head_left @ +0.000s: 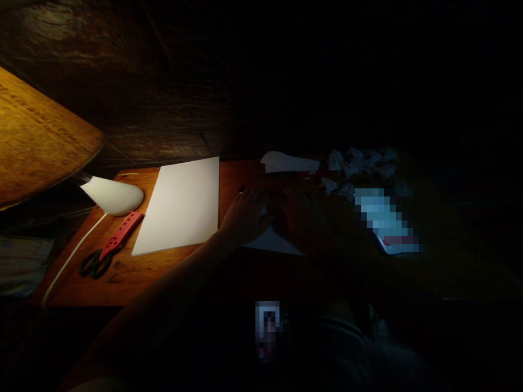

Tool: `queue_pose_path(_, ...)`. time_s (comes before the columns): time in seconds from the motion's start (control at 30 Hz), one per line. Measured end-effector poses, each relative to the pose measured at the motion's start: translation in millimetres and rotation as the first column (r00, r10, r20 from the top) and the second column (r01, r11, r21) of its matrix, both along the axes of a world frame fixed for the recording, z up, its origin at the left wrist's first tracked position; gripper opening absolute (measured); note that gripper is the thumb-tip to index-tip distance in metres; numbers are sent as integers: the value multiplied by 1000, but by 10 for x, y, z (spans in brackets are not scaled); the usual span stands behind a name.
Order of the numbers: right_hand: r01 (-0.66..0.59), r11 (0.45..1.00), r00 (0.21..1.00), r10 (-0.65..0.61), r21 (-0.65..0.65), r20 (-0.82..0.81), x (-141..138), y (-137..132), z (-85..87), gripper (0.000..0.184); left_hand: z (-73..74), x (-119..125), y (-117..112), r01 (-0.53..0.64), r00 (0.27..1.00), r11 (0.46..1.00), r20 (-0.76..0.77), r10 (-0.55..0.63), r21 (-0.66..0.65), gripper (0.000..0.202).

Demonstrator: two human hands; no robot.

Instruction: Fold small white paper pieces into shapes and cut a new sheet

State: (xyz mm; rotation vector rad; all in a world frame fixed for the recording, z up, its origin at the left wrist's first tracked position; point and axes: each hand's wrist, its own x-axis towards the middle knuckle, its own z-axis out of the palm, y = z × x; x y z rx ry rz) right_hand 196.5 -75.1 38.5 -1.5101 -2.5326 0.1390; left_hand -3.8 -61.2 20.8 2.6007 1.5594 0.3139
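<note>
A white sheet of paper (274,243) lies on the wooden table under both of my hands, largely covered by them. My left hand (248,216) bends over the sheet from the left, its thumb pointing inward and its fingers pressed onto the paper. Close beside it, my right hand (301,213) sits on the right part of the same sheet with curved fingers. Deep shadow blurs the right hand, and the fingertips of both are hard to make out. To the left of my hands, a stack of white paper (182,204) lies in the lamplight.
A lamp (116,195) with a yellow-brown shade stands at the left, its white cord (75,250) crossing the table (134,286). Scissors (118,237) with a pink cover lie near it. Folded paper pieces (363,162) pile up behind right; a blurred phone (386,223) lies at right.
</note>
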Motion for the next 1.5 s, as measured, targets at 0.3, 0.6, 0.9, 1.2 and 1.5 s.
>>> queue_pose_path(0.3, 4, 1000, 1000, -4, 11, -24, -1, 1, 24, 46, 88, 22, -19, -45, 997, 999, -58, 44, -12, 46)
queue_pose_path(0.6, 29, 997, 998, -25, 68, -53, 60, 49, -56, 43, 141, 10, -17, -70, 991, 998, -112, 69, -5, 47)
queue_pose_path(0.9, 86, 995, 995, -83, 55, -59, 108, 79, -28, 38, 173, -71, 11, -116, 987, 993, -115, 116, 10, 47)
queue_pose_path(1.2, 135, 988, 988, -129, 68, -90, 165, 124, -55, 33, 158, -221, 56, -158, 985, 987, -69, 161, 42, 40)
queue_pose_path(1.5, 215, 976, 976, -215, 24, 19, 204, 120, 91, 39, 188, -233, 51, -181, 978, 983, -100, 182, 23, 46)
